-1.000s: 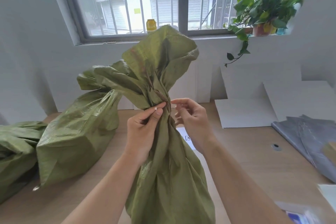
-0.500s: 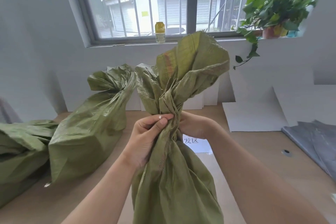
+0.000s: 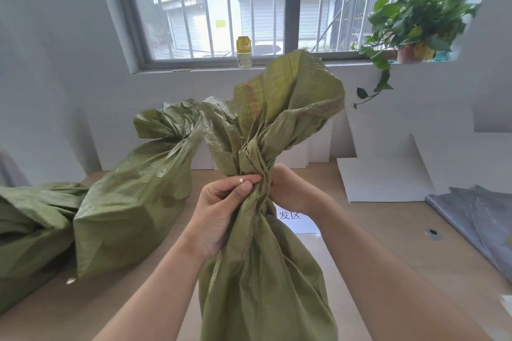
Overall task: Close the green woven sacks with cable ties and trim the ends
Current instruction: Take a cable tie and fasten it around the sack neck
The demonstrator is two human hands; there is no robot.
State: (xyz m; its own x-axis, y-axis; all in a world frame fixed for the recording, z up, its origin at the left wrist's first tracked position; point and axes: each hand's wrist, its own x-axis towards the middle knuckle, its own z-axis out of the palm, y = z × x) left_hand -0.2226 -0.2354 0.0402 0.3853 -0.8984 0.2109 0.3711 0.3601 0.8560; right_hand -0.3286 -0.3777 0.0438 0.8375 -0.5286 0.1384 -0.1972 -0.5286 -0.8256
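A green woven sack (image 3: 266, 271) stands upright in front of me, its neck gathered and twisted, its mouth flaring above. My left hand (image 3: 221, 207) pinches the neck from the left, with a small white cable tie end (image 3: 241, 180) showing at the fingertips. My right hand (image 3: 291, 188) grips the neck from behind on the right, its fingers partly hidden by the fabric. A second green sack (image 3: 133, 202) lies tilted to the left, with a white tie tail near its bottom corner. A third green sack (image 3: 30, 224) lies at the far left edge.
The wooden table (image 3: 401, 252) carries a white label sheet (image 3: 293, 219), white boards (image 3: 388, 180) leaning on the wall and grey plastic bags (image 3: 476, 216) at right. A bottle (image 3: 243, 52) and a potted plant (image 3: 412, 25) stand on the windowsill.
My right hand went from open beside the neck to wrapped around it from behind. The sack's mouth shifted right and the view moved closer.
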